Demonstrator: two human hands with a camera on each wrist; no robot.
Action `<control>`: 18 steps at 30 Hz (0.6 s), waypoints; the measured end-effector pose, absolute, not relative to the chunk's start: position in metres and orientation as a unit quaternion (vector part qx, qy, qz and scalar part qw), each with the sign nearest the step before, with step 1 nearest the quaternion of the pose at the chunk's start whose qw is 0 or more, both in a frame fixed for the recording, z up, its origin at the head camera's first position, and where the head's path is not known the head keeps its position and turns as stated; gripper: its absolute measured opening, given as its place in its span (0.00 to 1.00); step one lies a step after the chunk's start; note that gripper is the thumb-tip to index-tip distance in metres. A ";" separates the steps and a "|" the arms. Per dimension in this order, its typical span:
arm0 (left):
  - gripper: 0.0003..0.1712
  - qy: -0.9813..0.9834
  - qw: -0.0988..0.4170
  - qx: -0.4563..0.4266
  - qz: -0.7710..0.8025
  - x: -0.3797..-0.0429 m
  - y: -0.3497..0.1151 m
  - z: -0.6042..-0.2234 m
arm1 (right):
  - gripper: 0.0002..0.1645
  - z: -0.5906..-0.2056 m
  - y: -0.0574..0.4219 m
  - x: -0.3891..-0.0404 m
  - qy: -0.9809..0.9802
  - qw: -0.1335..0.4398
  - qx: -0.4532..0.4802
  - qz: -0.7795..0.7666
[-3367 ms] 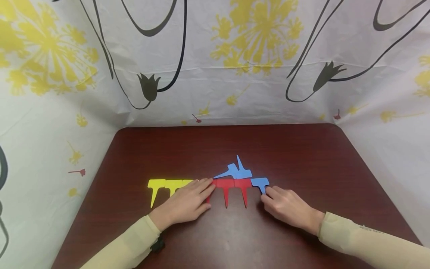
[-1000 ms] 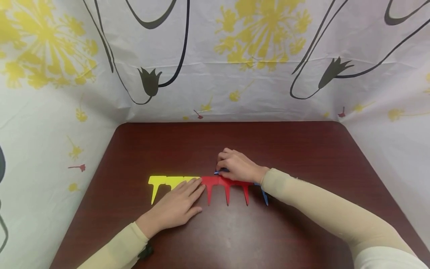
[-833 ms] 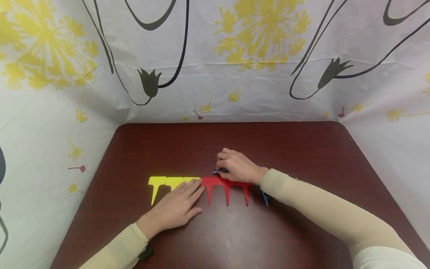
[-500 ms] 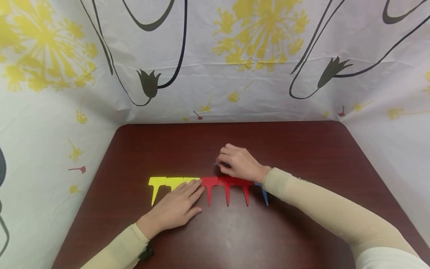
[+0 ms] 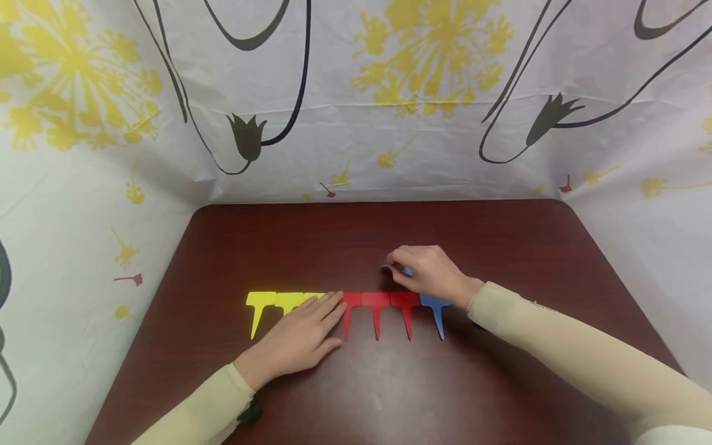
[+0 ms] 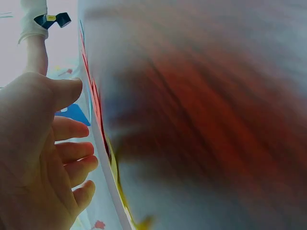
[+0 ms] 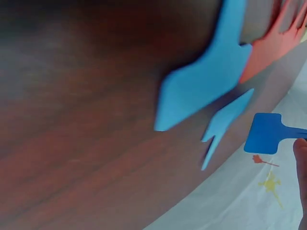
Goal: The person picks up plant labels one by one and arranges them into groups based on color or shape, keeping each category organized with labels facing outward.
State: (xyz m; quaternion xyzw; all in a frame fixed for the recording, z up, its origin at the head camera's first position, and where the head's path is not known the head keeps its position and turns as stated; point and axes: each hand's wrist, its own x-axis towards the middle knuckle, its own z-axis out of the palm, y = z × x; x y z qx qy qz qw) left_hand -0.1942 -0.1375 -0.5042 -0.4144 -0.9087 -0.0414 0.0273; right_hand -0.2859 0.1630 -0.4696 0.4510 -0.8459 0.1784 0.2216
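Note:
T-shaped plastic plant labels lie side by side on the table in the head view: yellow labels (image 5: 259,301) at left, red labels (image 5: 376,301) in the middle, one blue label (image 5: 436,306) at the right end. My left hand (image 5: 297,340) lies across the yellow-red join with its fingers straight, covering part of the labels there. Behind the row, my right hand (image 5: 431,269) pinches another blue plant label (image 7: 265,133) by its stem, raised off the table. One more blue label (image 7: 228,115) lies just behind the row in the right wrist view; the right hand hides it in the head view.
The dark red-brown table (image 5: 378,395) has rounded back corners. A white patterned cloth (image 5: 356,154) hangs around its back and sides. A small black device (image 5: 250,411) sits at the left wrist.
Earlier my right hand let go of the blue label at the row's right end and took another from the pile. It has since lifted that label and moved right. The left hand shifted slightly.

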 end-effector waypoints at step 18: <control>0.39 -0.903 0.024 -0.429 -0.022 -0.206 -0.099 -0.504 | 0.10 -0.478 0.234 -0.236 -0.839 0.250 0.454 0.168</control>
